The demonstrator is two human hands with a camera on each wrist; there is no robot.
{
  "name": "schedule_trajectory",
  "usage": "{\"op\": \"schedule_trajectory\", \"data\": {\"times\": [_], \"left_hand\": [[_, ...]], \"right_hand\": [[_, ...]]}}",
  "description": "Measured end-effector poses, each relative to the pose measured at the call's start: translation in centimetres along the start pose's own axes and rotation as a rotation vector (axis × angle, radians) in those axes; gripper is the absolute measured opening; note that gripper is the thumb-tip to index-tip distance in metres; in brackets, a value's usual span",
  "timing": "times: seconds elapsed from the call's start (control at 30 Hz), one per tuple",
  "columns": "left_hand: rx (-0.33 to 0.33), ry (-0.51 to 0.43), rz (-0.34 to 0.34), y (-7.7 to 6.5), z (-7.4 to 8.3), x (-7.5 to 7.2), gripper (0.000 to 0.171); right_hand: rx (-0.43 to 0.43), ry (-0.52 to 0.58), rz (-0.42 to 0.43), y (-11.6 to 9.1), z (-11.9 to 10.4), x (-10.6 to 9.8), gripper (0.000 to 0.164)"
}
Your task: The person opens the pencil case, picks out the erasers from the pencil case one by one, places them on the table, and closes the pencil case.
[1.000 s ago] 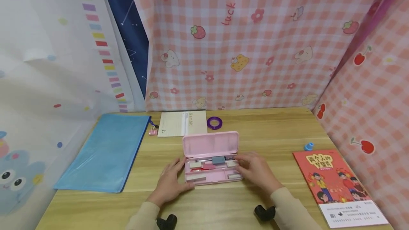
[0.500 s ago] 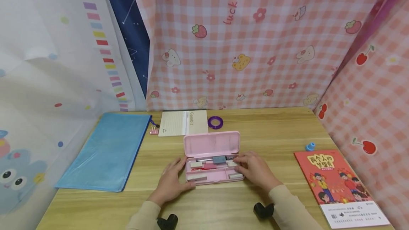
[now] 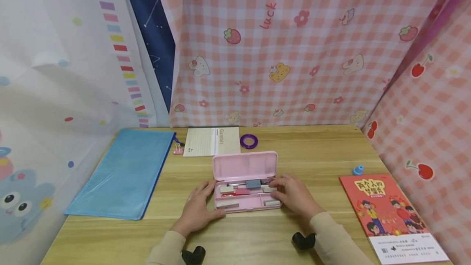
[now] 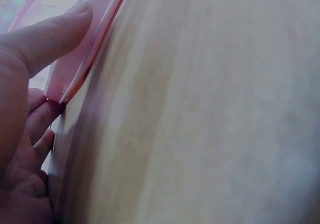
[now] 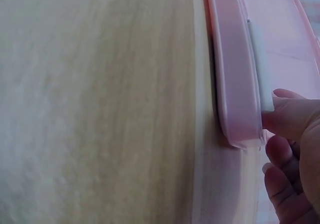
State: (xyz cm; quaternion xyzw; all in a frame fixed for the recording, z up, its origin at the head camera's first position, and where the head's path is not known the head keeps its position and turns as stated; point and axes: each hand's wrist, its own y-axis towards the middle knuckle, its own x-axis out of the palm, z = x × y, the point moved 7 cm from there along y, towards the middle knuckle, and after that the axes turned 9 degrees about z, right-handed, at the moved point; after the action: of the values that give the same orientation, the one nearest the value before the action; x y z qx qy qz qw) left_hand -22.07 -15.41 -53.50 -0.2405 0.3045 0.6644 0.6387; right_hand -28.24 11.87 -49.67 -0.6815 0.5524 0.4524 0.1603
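Observation:
A pink pencil case [image 3: 244,167] stands on the table with its lid raised. In its tray lie a grey-blue block [image 3: 253,184], a pen, a pink and red item [image 3: 242,192] and several white eraser-like blocks. My left hand [image 3: 196,209] holds the case's left front corner, thumb along the front wall and fingers at the left end; the left wrist view shows the thumb [image 4: 60,32] against the pink wall. My right hand [image 3: 294,193] reaches into the right end, thumb and forefinger pinching a white eraser [image 3: 270,189]. The thumb partly hides a white piece [image 5: 261,67] in the right wrist view.
A blue zip folder [image 3: 123,175] lies at the left, near a pink binder clip [image 3: 178,149]. Behind the case are a notebook [image 3: 211,141] and a purple tape roll [image 3: 249,141]. At the right lie a red book [image 3: 390,212] and a small blue cone-shaped piece [image 3: 358,170].
The white eraser at the right hand's fingertips has shifted slightly and tilted. Both hands stay at the case, and the head view has moved a little.

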Motion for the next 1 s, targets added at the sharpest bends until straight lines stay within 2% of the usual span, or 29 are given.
{"op": "schedule_trajectory", "data": {"times": [0.3,0.5,0.6,0.8,1.0], "left_hand": [[0.007,0.001,0.009,0.0,-0.1,0.0,0.102],[-0.002,0.003,0.007,0.0,-0.1,0.0,0.102],[-0.007,0.005,0.002,0.0,0.0,0.0,0.102],[0.001,0.004,0.007,-0.1,0.0,-0.3,0.1],[0.005,0.01,0.011,0.0,-0.2,0.0,0.102]], "right_hand": [[0.056,0.13,-0.01,-0.1,0.4,-0.1,0.016],[0.218,0.22,-0.008,-0.4,1.8,-1.0,0.015],[0.291,0.221,0.047,-0.5,3.4,-2.1,0.012],[0.376,0.21,0.161,0.1,7.9,-4.3,0.021],[0.484,0.187,0.182,0.9,11.5,-5.6,0.027]]}}
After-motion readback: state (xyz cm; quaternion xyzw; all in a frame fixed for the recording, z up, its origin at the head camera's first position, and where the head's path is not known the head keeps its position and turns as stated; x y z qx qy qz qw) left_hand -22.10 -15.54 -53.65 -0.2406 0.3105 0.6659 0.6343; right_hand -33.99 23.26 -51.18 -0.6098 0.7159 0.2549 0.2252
